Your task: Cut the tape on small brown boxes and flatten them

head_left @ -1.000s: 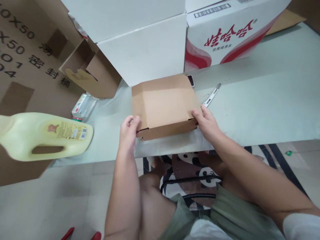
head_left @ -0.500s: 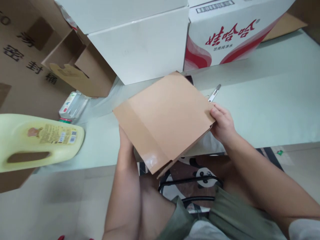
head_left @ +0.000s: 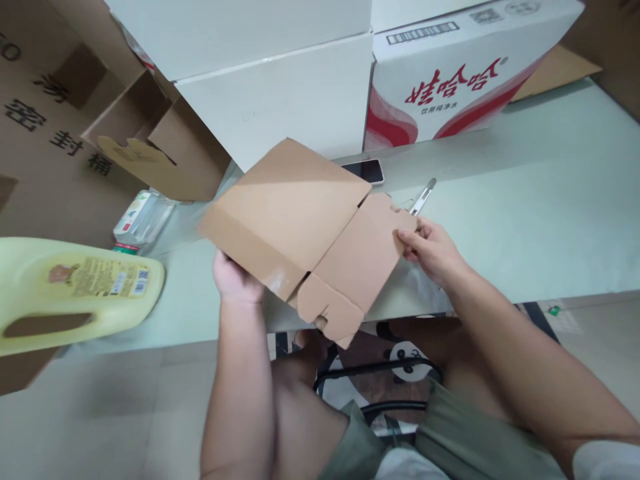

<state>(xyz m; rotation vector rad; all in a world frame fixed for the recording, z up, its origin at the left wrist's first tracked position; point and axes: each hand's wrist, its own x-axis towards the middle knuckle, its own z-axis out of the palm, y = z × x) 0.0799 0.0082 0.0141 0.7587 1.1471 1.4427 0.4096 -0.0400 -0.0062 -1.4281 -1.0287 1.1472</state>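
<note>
A pale green, smooth-looking tabletop (head_left: 525,220) is stretching across the scene, with a smooth white box (head_left: 280,100) and a glossy red-and-white carton (head_left: 450,100) standing along its far side; to the left, an open brown carton (head_left: 195,153) is showing plain card walls, while a clear plastic bottle (head_left: 150,220) is lying near a rounded, pale yellow jug (head_left: 100,287) with a loop handle; a flat, dark-screened phone (head_left: 370,171) is peeking out behind the cardboard box (head_left: 280,213), and a slim utility knife (head_left: 424,195) is lying just beyond the right hand (head_left: 433,250).

The cardboard box, matt brown with a shiny patch near one corner, is sitting slantwise between the two hands over the near part of the tabletop, its notched flaps fanning out and one corner jutting past the edge; the right hand is pinching the outer flap, thumb on top and fingers curling in; the left hand (head_left: 235,277) is reaching under the left side, its fingers being hidden, so how tightly they are closing I cannot tell.
</note>
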